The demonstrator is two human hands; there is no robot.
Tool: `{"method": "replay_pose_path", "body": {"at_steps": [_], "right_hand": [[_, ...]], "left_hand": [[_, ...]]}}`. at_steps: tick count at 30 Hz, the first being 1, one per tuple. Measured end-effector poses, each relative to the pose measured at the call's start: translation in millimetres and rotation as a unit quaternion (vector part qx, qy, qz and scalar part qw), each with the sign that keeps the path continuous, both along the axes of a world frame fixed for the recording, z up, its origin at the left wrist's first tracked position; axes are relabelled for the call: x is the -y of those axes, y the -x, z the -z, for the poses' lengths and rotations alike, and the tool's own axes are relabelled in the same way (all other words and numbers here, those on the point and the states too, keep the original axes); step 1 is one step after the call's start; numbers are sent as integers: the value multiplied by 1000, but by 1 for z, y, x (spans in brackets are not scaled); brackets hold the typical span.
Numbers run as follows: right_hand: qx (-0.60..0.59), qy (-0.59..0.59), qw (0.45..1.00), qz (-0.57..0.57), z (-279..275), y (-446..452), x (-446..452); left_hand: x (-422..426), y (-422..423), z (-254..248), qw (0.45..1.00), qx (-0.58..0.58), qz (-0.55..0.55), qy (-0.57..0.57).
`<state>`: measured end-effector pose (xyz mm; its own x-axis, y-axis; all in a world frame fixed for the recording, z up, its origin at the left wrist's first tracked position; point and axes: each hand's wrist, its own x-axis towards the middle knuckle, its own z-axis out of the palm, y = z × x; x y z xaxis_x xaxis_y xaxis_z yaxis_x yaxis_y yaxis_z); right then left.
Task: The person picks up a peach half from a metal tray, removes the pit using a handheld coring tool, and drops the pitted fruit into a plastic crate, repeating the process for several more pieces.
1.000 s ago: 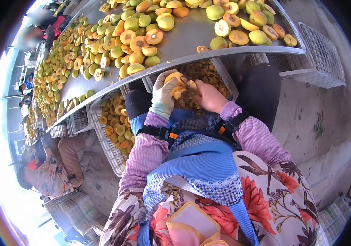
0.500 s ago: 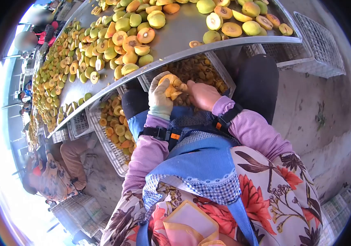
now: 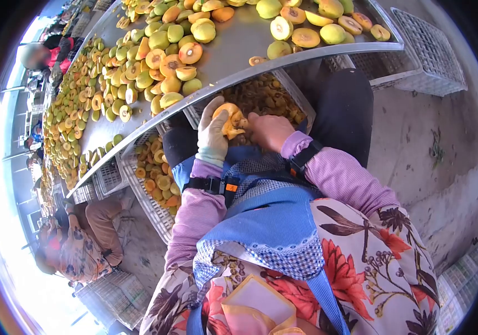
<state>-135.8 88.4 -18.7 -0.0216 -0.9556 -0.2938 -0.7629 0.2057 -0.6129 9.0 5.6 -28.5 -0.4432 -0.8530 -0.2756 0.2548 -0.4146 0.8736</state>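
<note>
My gloved left hand (image 3: 212, 133) is wrapped round an orange-fleshed peach half (image 3: 230, 119), held up over my lap with its ragged inside showing. Close against the fruit's right side is my bare right hand (image 3: 272, 132), its fingers curled and pressed together. Whatever they grip is hidden by the hand. Beneath and beyond both hands, a crate of brownish scraps (image 3: 267, 94) sits under the table edge.
A metal table (image 3: 233, 50) slants across the top, heaped with halved peaches (image 3: 161, 56). At left below it stands a crate of peach halves (image 3: 158, 177). White plastic crates (image 3: 431, 53) stand at right. Another person (image 3: 83, 240) sits at lower left.
The view has shifted slightly. My right fingers have drawn back a little from the peach half, which remains in my left hand and is turned slightly.
</note>
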Motion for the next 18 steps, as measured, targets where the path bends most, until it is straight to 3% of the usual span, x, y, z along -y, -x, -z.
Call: {"method": "replay_pose_path", "body": {"at_steps": [6,8,13,14,15,18], "right_hand": [[-6,-29,1000,10,5,-1,-1],[-9,-25,1000,17,7,2,3],[-48,-58,996,-39,13,3,-1],[-50,-47,997,-23,27,4,-3],[-49,-37,998,-4,48,2,-4],[-38,-23,998,36,39,9,4]], "left_hand": [[7,6,6,962,239,70,113],[6,10,-1,997,64,8,37],[2,6,4,997,4,-54,61],[-2,9,-10,995,-11,-85,59],[0,4,-30,998,8,-37,58],[22,1,-34,994,-79,-71,37]]}}
